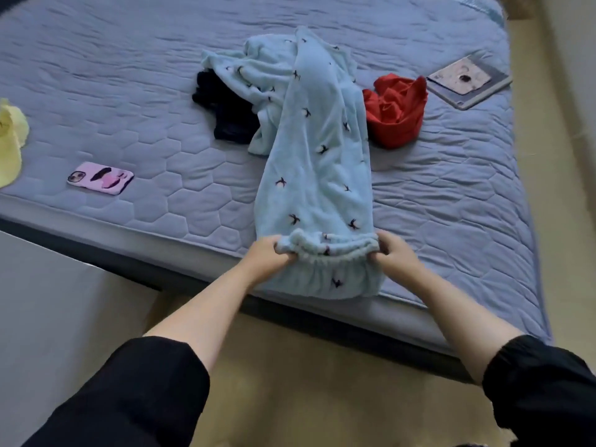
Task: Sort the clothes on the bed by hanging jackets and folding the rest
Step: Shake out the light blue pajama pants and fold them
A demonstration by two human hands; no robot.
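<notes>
Fleecy light-blue pyjama trousers lie on the bed, left hand and right hand pinching their elastic waistband

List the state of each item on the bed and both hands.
Light blue pants: unfolded, waistband at bed edge.
Left hand: grips waistband.
Right hand: grips waistband.
Black garment: crumpled, partly under blue fabric.
Red garment: crumpled.
Phone: face down.
Tablet: lying flat.
</notes>
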